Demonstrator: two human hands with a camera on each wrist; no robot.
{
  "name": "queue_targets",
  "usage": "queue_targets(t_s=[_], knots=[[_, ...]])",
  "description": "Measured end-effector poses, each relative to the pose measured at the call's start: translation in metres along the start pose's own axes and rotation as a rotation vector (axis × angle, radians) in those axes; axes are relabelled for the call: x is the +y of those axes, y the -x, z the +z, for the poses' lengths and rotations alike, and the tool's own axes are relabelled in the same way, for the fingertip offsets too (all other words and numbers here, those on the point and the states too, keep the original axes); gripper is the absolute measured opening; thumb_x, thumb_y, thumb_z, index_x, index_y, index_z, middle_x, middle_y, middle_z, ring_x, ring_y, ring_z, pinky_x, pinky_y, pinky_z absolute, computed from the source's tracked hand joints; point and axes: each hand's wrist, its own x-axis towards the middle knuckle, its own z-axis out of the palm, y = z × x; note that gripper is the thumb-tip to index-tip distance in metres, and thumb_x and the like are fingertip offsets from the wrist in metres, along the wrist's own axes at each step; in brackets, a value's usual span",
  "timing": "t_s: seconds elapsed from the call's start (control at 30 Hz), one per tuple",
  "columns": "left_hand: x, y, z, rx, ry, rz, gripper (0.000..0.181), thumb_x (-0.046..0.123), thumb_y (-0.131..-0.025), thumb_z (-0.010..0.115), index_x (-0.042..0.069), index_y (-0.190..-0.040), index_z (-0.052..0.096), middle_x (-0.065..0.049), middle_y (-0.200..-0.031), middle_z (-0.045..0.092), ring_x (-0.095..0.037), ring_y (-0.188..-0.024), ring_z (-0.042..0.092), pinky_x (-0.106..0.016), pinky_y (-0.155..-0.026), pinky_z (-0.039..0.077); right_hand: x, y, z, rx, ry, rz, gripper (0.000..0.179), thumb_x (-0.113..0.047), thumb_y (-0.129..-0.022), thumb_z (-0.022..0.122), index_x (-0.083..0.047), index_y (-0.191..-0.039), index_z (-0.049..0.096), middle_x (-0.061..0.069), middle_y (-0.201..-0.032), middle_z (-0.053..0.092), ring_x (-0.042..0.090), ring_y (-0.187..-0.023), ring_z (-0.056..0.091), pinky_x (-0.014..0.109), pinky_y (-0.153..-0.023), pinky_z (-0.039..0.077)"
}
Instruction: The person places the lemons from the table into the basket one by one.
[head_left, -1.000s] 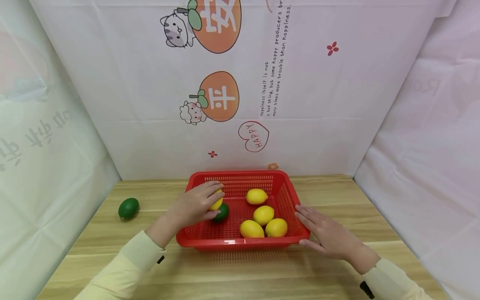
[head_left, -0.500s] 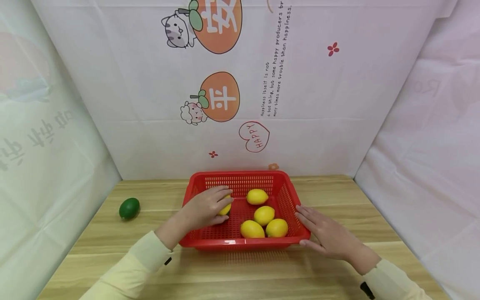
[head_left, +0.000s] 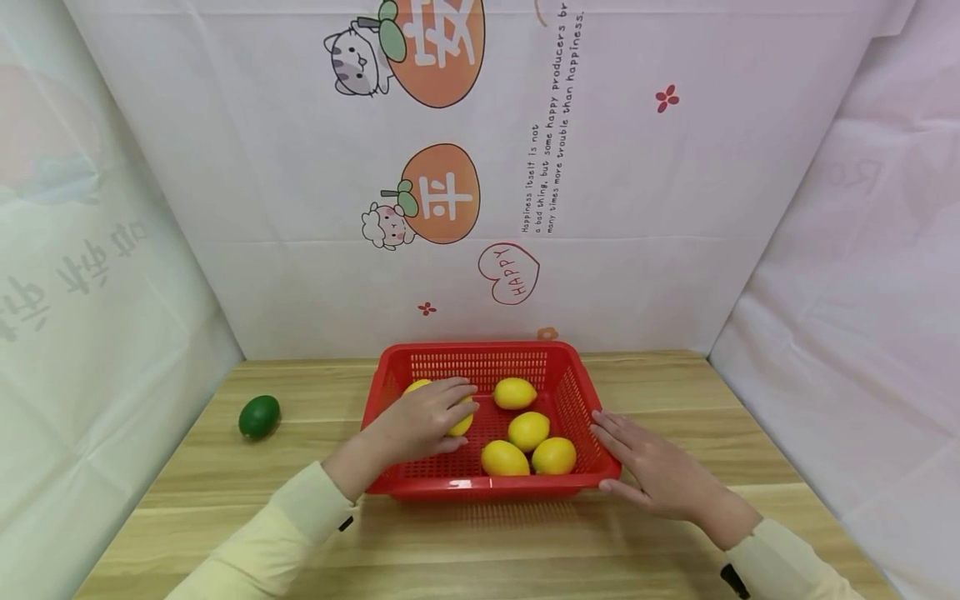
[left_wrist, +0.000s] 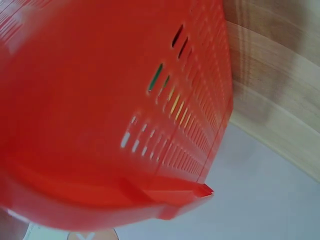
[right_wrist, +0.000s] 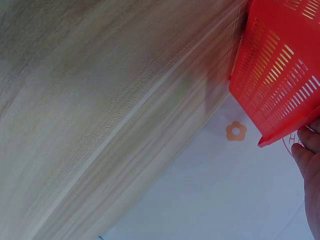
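Note:
In the head view, my left hand (head_left: 423, 421) reaches over the left rim of a red plastic basket (head_left: 465, 485), its fingers curled over a lemon (head_left: 462, 418). Behind that hand another lemon (head_left: 417, 385) peeks out. Several more lemons (head_left: 528, 431) lie in the right half of the basket. My right hand (head_left: 660, 471) rests on the right rim with its fingers extended, and the right wrist view shows its fingertips (right_wrist: 302, 152) at the basket edge. A green patch (left_wrist: 156, 77) and yellow show through the slots in the left wrist view; the hand covers the green fruit from above.
A dark green, oval, lime-like fruit (head_left: 259, 417) lies on the wooden table (head_left: 480, 558), left of the basket. White printed sheets (head_left: 600, 275) stand behind the table and along both sides, with the basket's back near the rear sheet.
My left hand has moved right inside the basket with the lemon. The green fruit beneath it has gone out of sight, and a lemon behind the hand has come into view. My right hand stays put.

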Motion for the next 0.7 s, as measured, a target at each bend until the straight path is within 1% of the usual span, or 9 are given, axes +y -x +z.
queue_targets(t_s=[0.17, 0.47, 0.7], knots=[[0.002, -0.003, 0.003, -0.019, 0.013, -0.001, 0.050, 0.036, -0.082, 0.079, 0.008, -0.121, 0.066, -0.011, -0.128, 0.061, -0.025, -0.122, 0.055, -0.035, -0.103, 0.043, -0.001, 0.000, -0.001, 0.003, -0.002, -0.002, 0.072, -0.051, -0.090, 0.062, -0.001, -0.140, 0.050, 0.017, -0.147, 0.044, 0.035, -0.130, 0.046, 0.049, -0.097, 0.047], [0.007, -0.010, 0.009, -0.026, 0.053, 0.012, 0.049, 0.035, -0.081, 0.080, 0.009, -0.121, 0.066, -0.008, -0.127, 0.062, -0.023, -0.122, 0.054, -0.034, -0.103, 0.044, -0.001, 0.000, -0.002, 0.002, -0.006, 0.004, 0.072, -0.052, -0.090, 0.061, 0.000, -0.140, 0.051, 0.017, -0.146, 0.045, 0.035, -0.130, 0.047, 0.049, -0.096, 0.047], [0.013, -0.015, 0.009, -0.069, 0.062, 0.001, 0.049, 0.033, -0.081, 0.080, 0.010, -0.121, 0.066, -0.008, -0.127, 0.062, -0.023, -0.123, 0.054, -0.035, -0.104, 0.042, -0.001, 0.000, -0.001, -0.004, -0.008, 0.011, 0.073, -0.053, -0.090, 0.061, -0.001, -0.140, 0.051, 0.017, -0.146, 0.044, 0.035, -0.130, 0.046, 0.049, -0.095, 0.048]])
